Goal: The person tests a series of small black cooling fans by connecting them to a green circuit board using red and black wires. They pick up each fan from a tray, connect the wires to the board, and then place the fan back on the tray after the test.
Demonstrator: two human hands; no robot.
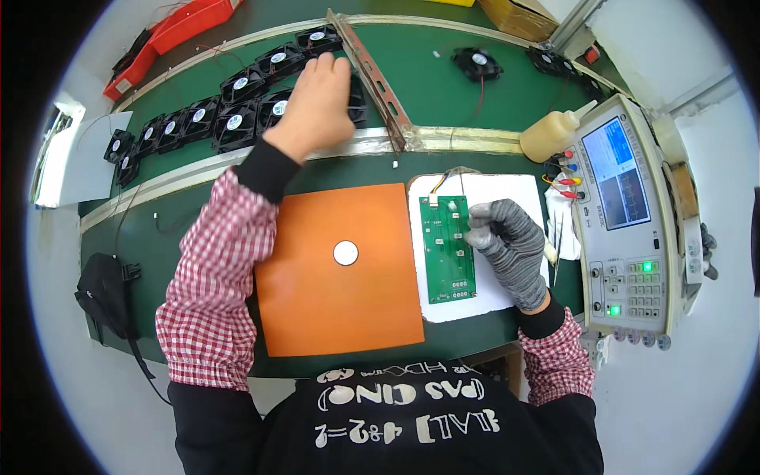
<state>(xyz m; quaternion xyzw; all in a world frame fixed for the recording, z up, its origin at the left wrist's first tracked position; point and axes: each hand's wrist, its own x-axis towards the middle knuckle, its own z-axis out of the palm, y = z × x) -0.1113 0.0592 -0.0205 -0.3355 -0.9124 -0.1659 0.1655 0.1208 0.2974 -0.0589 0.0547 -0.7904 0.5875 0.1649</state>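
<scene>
My bare left hand [317, 107] reaches over a row of black cooling fans at the back left. Its fingers curl down over one cooling fan [357, 99] beside a metal rail, and the hand covers most of that fan. My right hand [507, 241], in a grey striped glove, is by the right edge of a green circuit board [448, 265]. Its fingers are bent inward with the tips at the board's edge; anything small between them is hidden. The board lies flat on a white pad [507, 186], with a wired connector at its top.
An orange mat [340, 309] with a white disc [345, 253] lies left of the board. A perforated metal rail [372, 75] crosses the back. A plastic bottle [548, 136] and a test instrument [625, 222] stand right, near tweezers [559, 237]. A black pouch [107, 293] lies left.
</scene>
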